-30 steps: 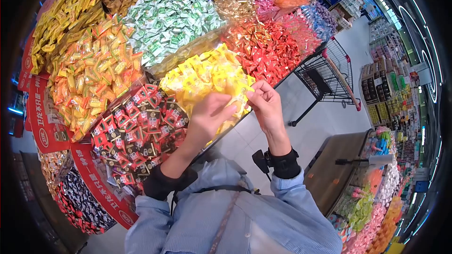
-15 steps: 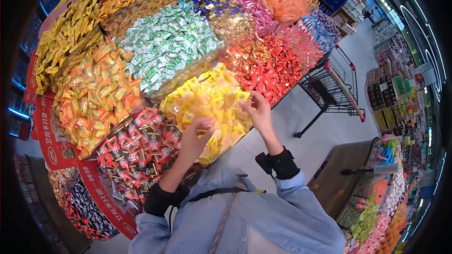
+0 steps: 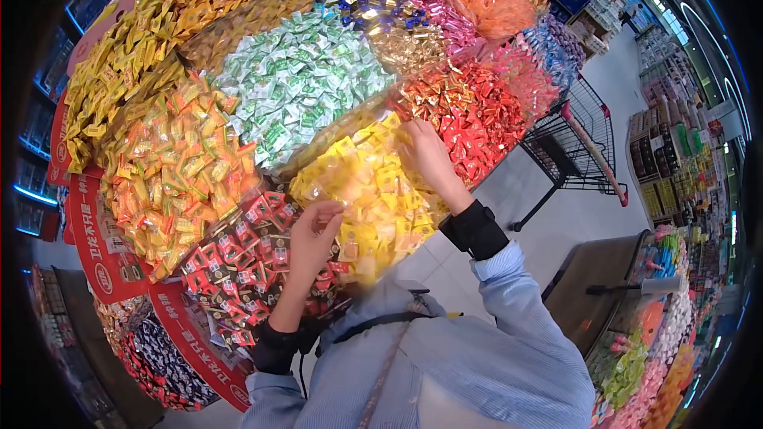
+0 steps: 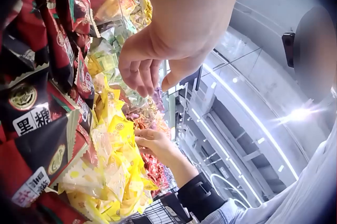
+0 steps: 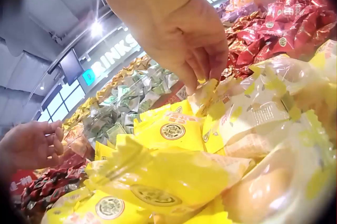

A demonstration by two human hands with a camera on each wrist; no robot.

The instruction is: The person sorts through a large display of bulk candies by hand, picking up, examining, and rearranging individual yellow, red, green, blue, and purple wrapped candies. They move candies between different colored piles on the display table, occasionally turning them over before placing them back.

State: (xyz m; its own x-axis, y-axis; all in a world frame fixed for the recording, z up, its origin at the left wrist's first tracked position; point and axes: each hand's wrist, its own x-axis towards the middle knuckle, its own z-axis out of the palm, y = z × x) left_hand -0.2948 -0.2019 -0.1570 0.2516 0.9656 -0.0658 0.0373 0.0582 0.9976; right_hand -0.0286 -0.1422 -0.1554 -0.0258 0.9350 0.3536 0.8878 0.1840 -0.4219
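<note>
Yellow candy packets fill a bin in the middle of the display. At the far right corner of that bin is my right hand; in the right wrist view its fingertips pinch the edge of a yellow-and-clear packet. My left hand hovers above the border between the yellow packets and the black-and-red packets, its fingers loosely bent and holding nothing. The left wrist view shows the left hand with a gap between thumb and fingers.
Green-and-white packets lie beyond the yellow ones, orange packets to the left, red packets to the right. A shopping cart stands right of the display. A brown-sided shelf is at the lower right.
My hands have moved apart. The right hand has gone forward to the bin's far corner, and the packet held between both hands earlier is no longer seen there. The left hand has drawn back leftward.
</note>
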